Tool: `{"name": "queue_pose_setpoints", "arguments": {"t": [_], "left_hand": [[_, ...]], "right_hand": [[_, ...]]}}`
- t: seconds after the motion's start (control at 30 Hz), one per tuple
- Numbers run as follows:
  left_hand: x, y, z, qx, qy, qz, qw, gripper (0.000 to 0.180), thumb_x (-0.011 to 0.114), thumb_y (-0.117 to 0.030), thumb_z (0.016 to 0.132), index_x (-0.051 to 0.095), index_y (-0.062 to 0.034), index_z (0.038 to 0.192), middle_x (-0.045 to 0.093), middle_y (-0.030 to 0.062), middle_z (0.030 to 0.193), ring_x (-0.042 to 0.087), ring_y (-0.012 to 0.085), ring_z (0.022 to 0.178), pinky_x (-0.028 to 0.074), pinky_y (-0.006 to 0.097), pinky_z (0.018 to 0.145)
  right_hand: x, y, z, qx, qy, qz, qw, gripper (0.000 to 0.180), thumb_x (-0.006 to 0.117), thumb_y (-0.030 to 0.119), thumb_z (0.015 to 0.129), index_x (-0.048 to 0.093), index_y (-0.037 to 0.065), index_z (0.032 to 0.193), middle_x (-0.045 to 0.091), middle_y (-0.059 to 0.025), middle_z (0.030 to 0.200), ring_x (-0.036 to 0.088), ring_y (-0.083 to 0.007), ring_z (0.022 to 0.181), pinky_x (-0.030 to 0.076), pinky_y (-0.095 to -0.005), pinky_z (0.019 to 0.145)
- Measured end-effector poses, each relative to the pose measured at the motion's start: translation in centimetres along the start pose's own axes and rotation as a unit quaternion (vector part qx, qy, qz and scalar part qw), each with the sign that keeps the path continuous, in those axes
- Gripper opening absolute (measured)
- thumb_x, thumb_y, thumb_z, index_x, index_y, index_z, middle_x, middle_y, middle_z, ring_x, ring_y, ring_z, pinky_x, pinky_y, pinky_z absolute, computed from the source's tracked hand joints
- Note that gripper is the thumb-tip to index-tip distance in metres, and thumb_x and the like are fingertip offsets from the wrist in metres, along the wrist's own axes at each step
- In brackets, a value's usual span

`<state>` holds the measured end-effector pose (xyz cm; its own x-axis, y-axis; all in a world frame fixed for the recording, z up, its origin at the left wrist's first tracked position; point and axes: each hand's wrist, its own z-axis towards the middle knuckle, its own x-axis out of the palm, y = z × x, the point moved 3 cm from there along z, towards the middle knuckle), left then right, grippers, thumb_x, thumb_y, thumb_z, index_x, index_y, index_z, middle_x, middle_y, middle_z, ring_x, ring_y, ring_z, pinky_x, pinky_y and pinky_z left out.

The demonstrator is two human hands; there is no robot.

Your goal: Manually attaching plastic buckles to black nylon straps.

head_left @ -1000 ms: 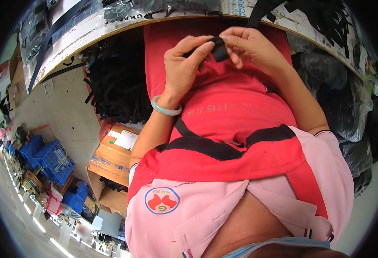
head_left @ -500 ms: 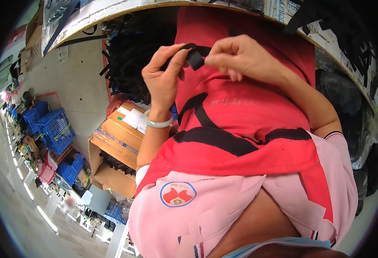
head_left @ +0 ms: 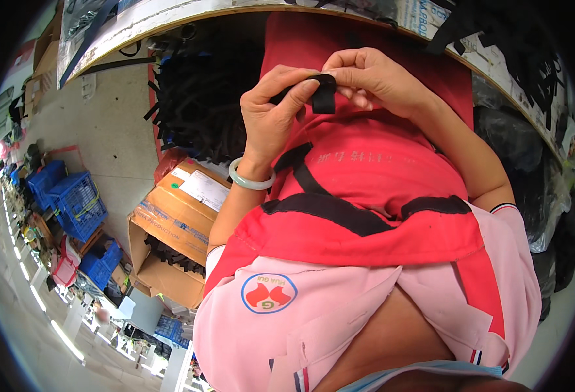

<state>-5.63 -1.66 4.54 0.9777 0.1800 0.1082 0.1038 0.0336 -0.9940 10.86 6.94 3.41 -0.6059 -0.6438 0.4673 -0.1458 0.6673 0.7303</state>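
A black webbing strap (head_left: 324, 98) is folded into a small loop over my lap, its short end hanging down. My left hand (head_left: 268, 108), with a pale bangle on the wrist, pinches it between thumb and fingers. From the other side my right hand (head_left: 382, 81) has its thumb and forefinger closed on the strap's upper edge; the exact grip is partly hidden. The two hands' fingertips nearly meet. Beneath them lies my red apron (head_left: 366, 150), whose black ties (head_left: 330, 212) cross at the waist.
A worktable edge (head_left: 235, 14) curves above my hands, with black straps (head_left: 477, 32) on its right. Dark strips (head_left: 202, 98) are heaped below it. At left are an open cardboard box (head_left: 180, 202) and blue crates (head_left: 78, 202). Plastic bags (head_left: 523, 157) lie at right.
My left hand has shifted right along with the strap. My right hand has moved slightly up, its fingertips now at the top of the loop and closer to the left ones.
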Motion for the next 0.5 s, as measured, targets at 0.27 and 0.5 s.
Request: {"name": "queue_pose_setpoints", "arguments": {"t": [0.27, 0.5], "left_hand": [[-12.0, -5.2, -4.6, -0.168, -0.163, 0.201, 0.951, 0.021, 0.068, -0.006, 0.086, 0.071, -0.0017, 0.106, 0.064, 0.0013, 0.081, 0.054, 0.0053, 0.056, 0.038, 0.018, 0.047], [-10.9, -2.7, -4.2, -0.161, -0.171, 0.133, 0.963, 0.049, 0.072, -0.010, 0.083, 0.057, -0.0080, 0.130, 0.066, 0.0035, 0.087, 0.057, 0.0055, 0.062, 0.043, 0.018, 0.047]], "right_hand": [[-2.0, 1.1, 1.5, -0.130, -0.149, -0.125, 0.972, 0.018, 0.063, 0.023, 0.092, 0.063, 0.006, 0.094, 0.056, 0.0037, 0.068, 0.049, -0.0027, 0.058, 0.040, -0.0177, 0.053], [1.3, -0.3, 1.9, -0.149, -0.041, -0.259, 0.953, 0.018, 0.059, 0.017, 0.093, 0.063, 0.002, 0.102, 0.054, 0.0029, 0.070, 0.046, -0.0044, 0.060, 0.040, -0.0211, 0.054]]}}
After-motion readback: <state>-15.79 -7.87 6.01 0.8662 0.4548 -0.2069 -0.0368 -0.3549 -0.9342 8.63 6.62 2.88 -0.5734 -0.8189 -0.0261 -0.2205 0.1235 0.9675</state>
